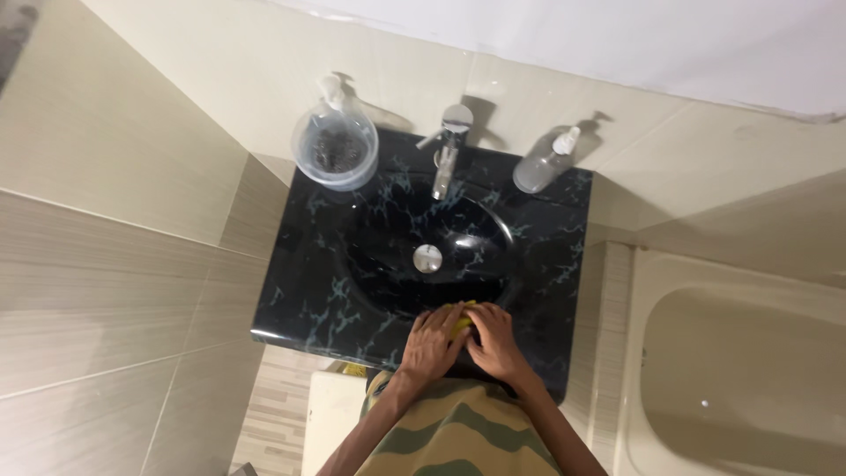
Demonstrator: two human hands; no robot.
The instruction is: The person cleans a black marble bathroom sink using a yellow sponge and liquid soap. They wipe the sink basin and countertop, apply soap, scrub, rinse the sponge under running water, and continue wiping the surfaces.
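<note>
While the bathtub (740,353) fills the right side, the black marbled sink (300,291) sits centre, tap (448,150) at the back between a clear jug (335,150) and a soap pump bottle (546,163). Left hand (434,339) and right hand (495,339) press together on the sink's front rim, grip closed on a yellow sponge (460,319), I think, mostly hidden.

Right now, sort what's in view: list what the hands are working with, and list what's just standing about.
In use:
left hand
right hand
yellow sponge pressed under both hands
black marbled sink, at its front rim

Standing about:
chrome tap
drain plug
clear container with pump bottle
small pump bottle
bathtub
</note>
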